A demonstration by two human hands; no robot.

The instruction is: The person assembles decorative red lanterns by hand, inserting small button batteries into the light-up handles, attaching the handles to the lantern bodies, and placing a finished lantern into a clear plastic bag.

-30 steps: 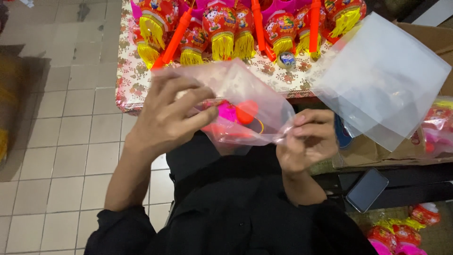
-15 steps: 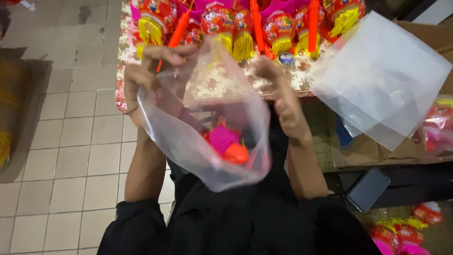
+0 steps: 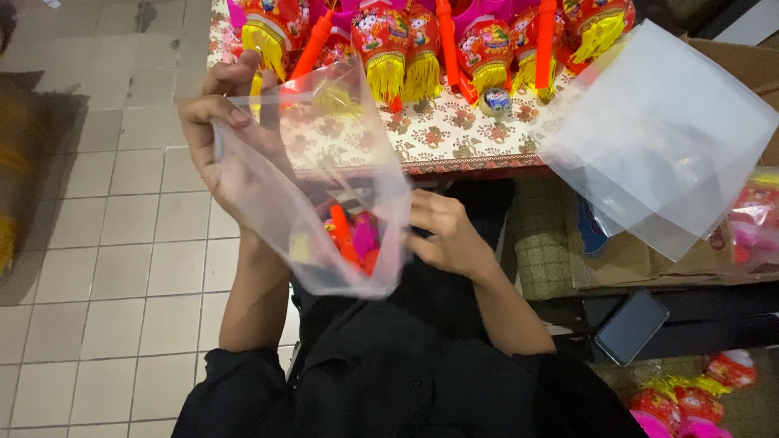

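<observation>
Above lap, clear plastic bag hangs crumpled, mouth up. Left hand pinches top edge; right hand grips lower side. Inside at bottom: pink and orange toy, probably lantern, blurred through plastic.

Clear plastic bag (toy inside); clear bags on cardboard box.

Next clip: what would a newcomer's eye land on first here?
Probably the clear plastic bag held up at centre, with a red and pink toy lantern at its bottom. The left hand grips its top edge; the right hand steadies its lower side. Behind, red tasselled lanterns line a floral-clothed table.
</observation>
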